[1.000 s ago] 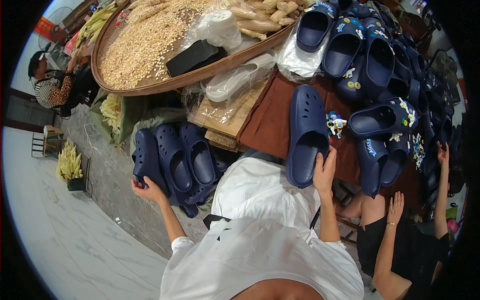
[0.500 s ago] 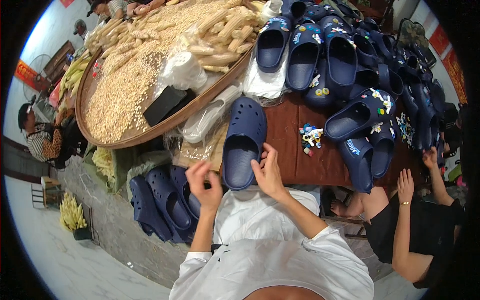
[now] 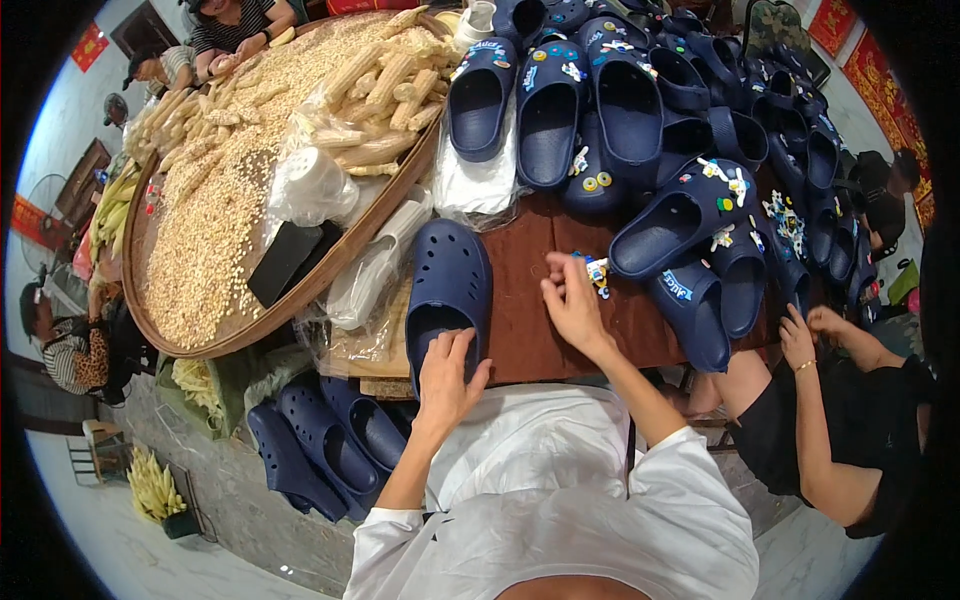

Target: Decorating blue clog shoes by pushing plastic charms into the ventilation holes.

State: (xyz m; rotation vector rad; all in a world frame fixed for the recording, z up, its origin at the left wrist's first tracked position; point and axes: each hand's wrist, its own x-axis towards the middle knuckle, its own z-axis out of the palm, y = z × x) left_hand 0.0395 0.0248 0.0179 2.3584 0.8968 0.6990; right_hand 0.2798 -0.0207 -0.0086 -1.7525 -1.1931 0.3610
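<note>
Clog (image 3: 447, 290), navy foam, lies sole-down on the brown surface (image 3: 525, 320), heel toward the person, just beside a wide woven tray (image 3: 330, 270) of corn kernels. Left hand (image 3: 445, 375) rests on its heel rim, fingers spread, grip loose rather than clenched. Right hand (image 3: 572, 305) reaches toward a small charm (image 3: 597, 272), fingers curled; whether they pinch it, cannot tell. Clog likely light, springy, not slippery; best taken by the heel rim or side wall.
</note>
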